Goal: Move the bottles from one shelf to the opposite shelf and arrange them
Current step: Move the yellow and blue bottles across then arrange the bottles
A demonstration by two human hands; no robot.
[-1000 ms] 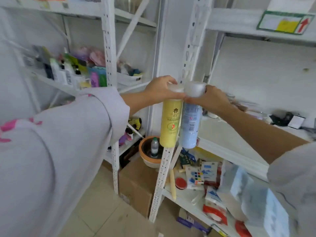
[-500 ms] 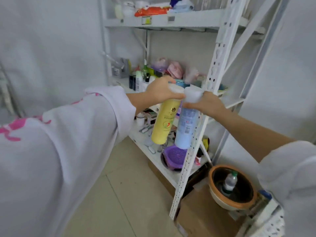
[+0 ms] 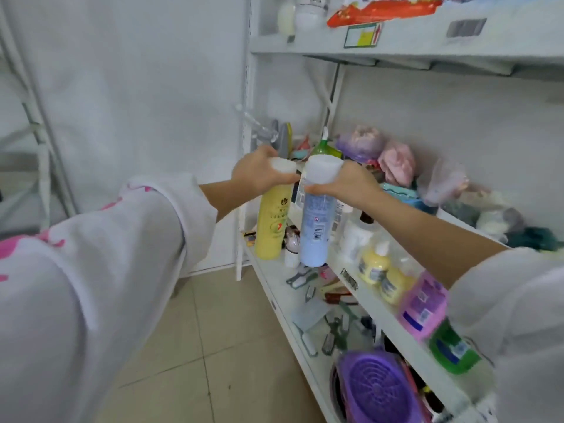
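Shelving unit (image 3: 360,288): one second earlier we faced a different rack; half a second earlier this unit came into view at our right; by this moment it filled the right half of the scene, so we judged the turn to the opposite shelf done.
Middle shelf (image 3: 393,323): crowded with small bottles, a purple pack and bagged goods; little bare room showed except toward its far left end.
Lower shelf (image 3: 276,280): strewn with clips and small tools, a purple round item at the near end.
Yellow bottle (image 3: 272,222): hung upright in the air at the far left end of the unit, above the lower shelf, touching no board we could see.
Blue bottle (image 3: 315,228): just right of the yellow one, also airborne, not yet set down.
Left hand (image 3: 259,172): clamped round the yellow bottle's neck under its white cap, as before.
Right hand (image 3: 351,183): closed round the blue bottle's neck, grip unchanged.
Stage: carry finished, placing pending; we judged a gap must be found first.
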